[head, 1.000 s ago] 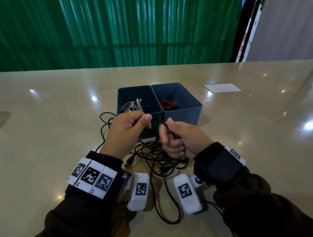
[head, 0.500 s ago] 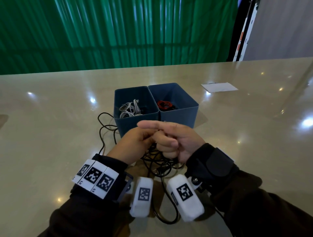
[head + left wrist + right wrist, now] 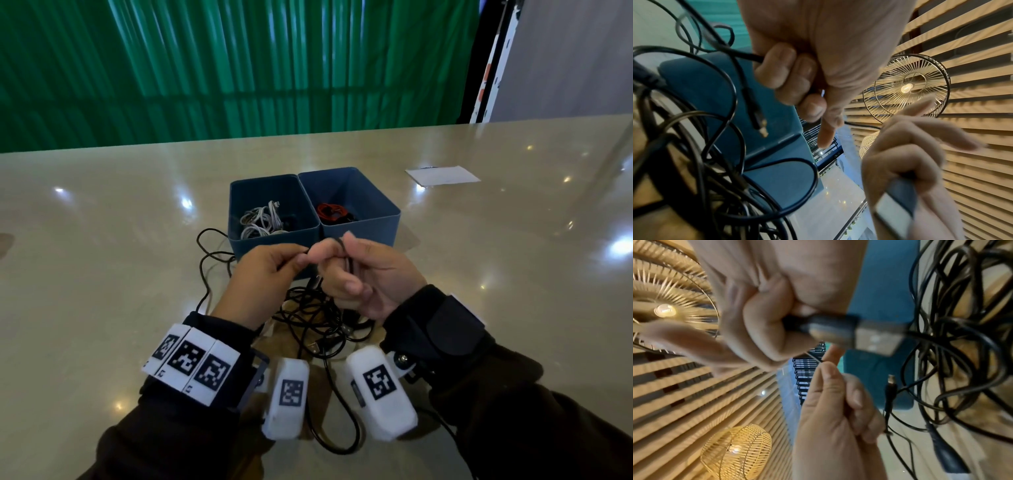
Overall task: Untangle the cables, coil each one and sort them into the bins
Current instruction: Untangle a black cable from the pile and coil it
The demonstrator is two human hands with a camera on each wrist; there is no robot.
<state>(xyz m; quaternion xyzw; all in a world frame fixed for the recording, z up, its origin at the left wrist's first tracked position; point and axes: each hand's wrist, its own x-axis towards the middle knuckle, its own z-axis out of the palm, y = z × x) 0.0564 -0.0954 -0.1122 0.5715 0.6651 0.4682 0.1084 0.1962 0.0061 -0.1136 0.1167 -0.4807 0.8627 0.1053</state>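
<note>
Head view downward, wrist views upward close, sharing hands [image 3: 329, 274]

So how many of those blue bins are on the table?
2, touching side by side: the left bin holds pale grey cables, the right bin a red cable. None seem hidden.

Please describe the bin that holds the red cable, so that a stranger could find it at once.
On the beige table stand two blue bins, touching side by side. It is the right bin, behind the right hand. Its neighbour holds white cables; this one holds a red cable.
</note>
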